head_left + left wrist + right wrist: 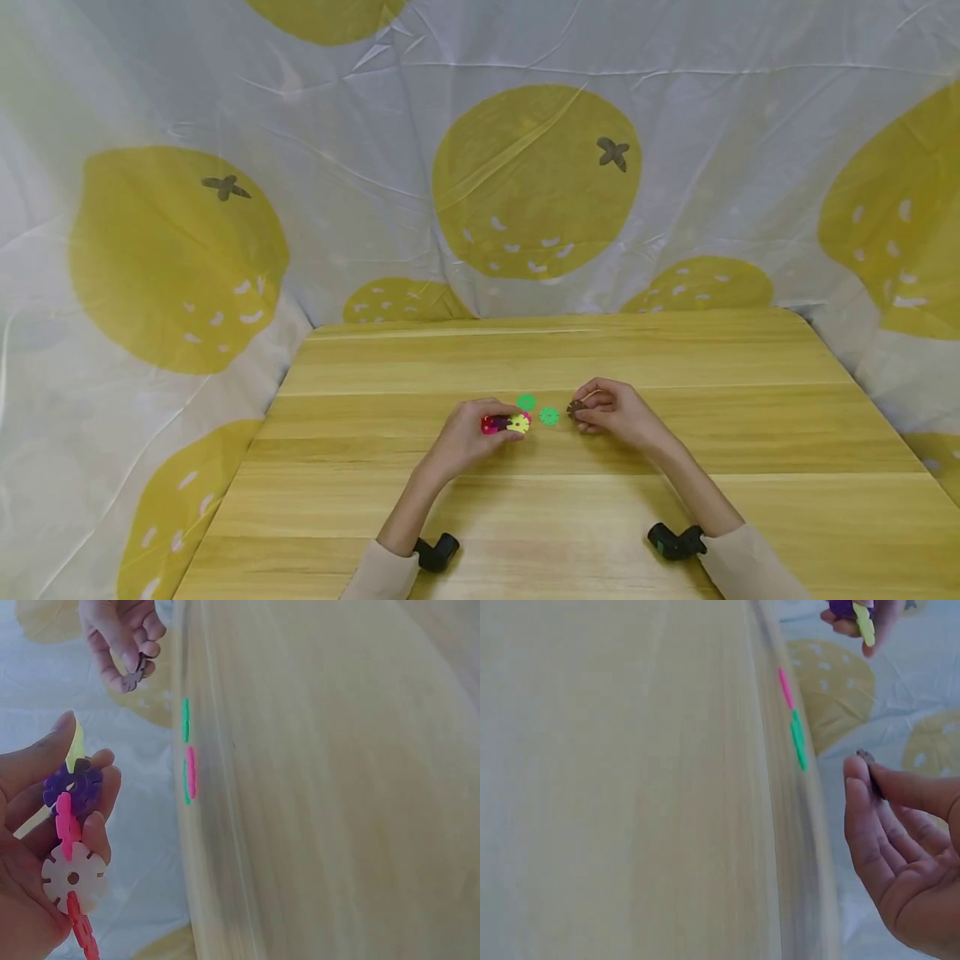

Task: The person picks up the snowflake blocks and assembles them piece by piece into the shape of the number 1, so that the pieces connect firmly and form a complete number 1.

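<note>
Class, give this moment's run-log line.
left hand: holds multicoloured notched-disc chain; right hand: pinches brown notched disc; wooden table: two flat green discs, pink disc

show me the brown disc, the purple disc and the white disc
Brown disc (574, 409), head view: on its exposed part.
Purple disc (88, 783), left wrist view: face, right of its hole.
White disc (88, 880), left wrist view: face, right of its hole.
</note>
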Action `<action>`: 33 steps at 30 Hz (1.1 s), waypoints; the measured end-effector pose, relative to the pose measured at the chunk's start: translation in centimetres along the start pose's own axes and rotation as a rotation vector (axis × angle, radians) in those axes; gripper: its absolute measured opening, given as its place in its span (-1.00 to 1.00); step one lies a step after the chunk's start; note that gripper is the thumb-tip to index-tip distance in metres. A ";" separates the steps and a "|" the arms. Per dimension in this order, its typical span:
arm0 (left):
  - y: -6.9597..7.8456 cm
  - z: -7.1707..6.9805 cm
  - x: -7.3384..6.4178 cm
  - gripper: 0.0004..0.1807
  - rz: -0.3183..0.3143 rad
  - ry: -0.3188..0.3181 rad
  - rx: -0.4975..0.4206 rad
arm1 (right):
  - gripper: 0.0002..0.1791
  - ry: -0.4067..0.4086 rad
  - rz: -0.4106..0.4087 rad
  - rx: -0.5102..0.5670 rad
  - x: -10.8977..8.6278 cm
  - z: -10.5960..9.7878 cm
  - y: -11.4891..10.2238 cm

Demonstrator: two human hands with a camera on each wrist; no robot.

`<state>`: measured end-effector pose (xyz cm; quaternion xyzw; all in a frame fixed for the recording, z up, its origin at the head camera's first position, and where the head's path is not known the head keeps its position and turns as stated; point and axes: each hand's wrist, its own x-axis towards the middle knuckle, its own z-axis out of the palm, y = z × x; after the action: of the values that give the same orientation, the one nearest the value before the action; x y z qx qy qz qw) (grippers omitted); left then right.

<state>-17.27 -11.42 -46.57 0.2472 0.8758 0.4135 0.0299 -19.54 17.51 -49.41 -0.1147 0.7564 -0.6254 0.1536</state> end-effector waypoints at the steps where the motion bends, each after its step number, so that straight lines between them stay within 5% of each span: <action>1: 0.0 0.0 0.0 -0.69 0.004 0.001 -0.002 | -0.70 0.000 -0.009 0.001 -0.1 0.1 -0.1; 20: 0.6 -0.6 0.4 -0.73 0.031 -0.028 -0.085 | -0.74 0.048 -0.202 -0.089 -1.2 3.4 -1.7; 33: 0.9 -0.8 0.4 -0.70 0.052 -0.052 -0.117 | -0.74 0.059 -0.240 -0.054 -1.6 4.6 -1.9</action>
<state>-17.48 -11.30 -45.38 0.2786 0.8424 0.4578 0.0563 -16.34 13.58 -48.21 -0.1901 0.7580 -0.6217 0.0522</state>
